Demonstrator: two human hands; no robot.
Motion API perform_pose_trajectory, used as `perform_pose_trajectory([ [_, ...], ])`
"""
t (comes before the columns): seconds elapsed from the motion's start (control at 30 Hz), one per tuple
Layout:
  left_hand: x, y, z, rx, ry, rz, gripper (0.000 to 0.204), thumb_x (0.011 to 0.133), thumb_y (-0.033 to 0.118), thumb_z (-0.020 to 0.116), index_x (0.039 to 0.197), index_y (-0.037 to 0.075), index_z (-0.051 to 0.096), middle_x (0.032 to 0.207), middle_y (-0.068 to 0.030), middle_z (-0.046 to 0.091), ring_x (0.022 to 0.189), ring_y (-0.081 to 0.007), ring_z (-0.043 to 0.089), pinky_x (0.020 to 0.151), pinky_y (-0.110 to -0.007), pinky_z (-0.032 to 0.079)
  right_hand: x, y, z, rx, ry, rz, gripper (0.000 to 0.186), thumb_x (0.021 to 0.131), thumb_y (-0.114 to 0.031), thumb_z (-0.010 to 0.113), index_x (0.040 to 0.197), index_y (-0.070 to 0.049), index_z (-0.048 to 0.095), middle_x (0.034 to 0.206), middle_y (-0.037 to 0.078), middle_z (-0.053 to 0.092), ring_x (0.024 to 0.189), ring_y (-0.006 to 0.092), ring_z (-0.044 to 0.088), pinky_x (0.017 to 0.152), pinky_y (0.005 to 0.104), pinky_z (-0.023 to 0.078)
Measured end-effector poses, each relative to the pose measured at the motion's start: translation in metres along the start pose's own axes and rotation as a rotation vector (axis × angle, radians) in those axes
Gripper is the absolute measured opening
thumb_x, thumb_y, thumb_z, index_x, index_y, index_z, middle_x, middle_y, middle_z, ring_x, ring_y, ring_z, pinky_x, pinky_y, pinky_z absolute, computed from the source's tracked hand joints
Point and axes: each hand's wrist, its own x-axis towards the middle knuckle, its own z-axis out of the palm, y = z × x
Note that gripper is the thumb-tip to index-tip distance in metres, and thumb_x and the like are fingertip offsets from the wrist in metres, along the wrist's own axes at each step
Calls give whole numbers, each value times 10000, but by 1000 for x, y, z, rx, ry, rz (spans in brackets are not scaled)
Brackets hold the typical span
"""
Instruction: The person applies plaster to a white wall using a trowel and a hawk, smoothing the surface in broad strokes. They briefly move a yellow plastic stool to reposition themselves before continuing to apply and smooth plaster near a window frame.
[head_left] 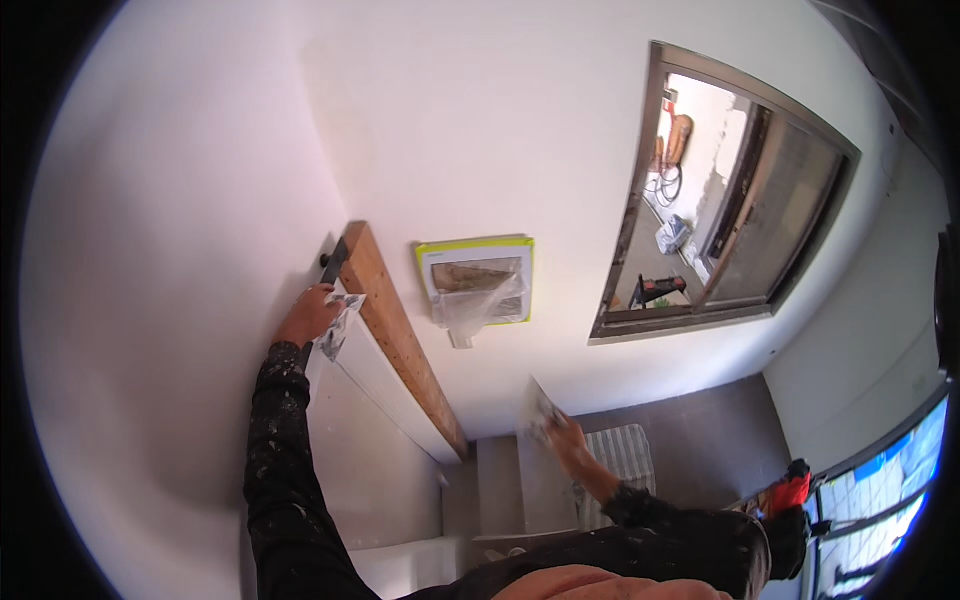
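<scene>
My left hand point(306, 318), at the end of a paint-spotted black sleeve, is closed beside the dark rail point(338, 262) along the wooden board. A crumpled-looking, grey-and-white smeared sheet point(343, 328) sticks out from it; its exact kind does not show. The fingertips are close to the rail, and I cannot tell whether they touch it. Lower and to the right, my right hand point(566, 437) holds a flat-bladed trowel point(537, 396), blurred by motion. The blade tilts up toward the white wall point(470, 130), and a gap to the wall cannot be judged.
The wooden board point(385, 320) slopes down along a white stair-side panel. A framed wall panel point(480, 285) with yellow-green tape and loose plastic sits on the wall. Right of it is a metal-framed window point(730, 200). Grey steps point(500, 490) and a striped mat point(620, 455) lie below.
</scene>
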Motion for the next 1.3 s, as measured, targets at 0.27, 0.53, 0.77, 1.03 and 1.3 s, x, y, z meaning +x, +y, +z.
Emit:
perform_pose_trajectory([
  [0.27,-12,18,6,57,156,110,453,922,331,633,1171,-48,630,1259,-249,609,1170,-382,584,990,-418,465,-132,54,-156,172,3,-86,319,1006,-119,542,1320,-77,504,1187,110,613,1100,266,634,922,454,554],
  [0.53,-131,178,101,-1640,-157,57,476,1027,338,493,1375,14,520,1215,-115,650,1111,-203,630,1007,-370,488,-143,-52,-151,-64,-157,-784,426,930,28,600,1347,-37,541,1322,169,599,1257,275,565,1073,409,450],
  [0.77,-276,342,119,-2364,-205,-40,535,993,202,548,1455,-27,403,1394,-128,547,1245,-249,564,1078,-383,444,-199,-216,-85,-647,-478,-1491,404,947,-49,542,1348,-83,586,1367,176,588,1310,383,522,1106,474,393],
  [1.03,-313,414,67,-2364,-314,43,450,1019,234,500,1406,7,466,1299,-133,621,1168,-239,626,1019,-387,504,-241,-234,-94,-822,-561,-1680,492,905,-363,634,1341,-138,595,1429,196,525,1324,392,506,1121,569,346],
  [1.3,-329,428,109,-2218,-334,-167,424,1023,229,505,1372,-10,491,1273,-135,622,1121,-241,637,983,-390,525,-238,-175,-133,-1371,-250,-1446,669,770,-28,718,1367,-288,565,1515,74,437,1421,327,382,1168,521,348],
])
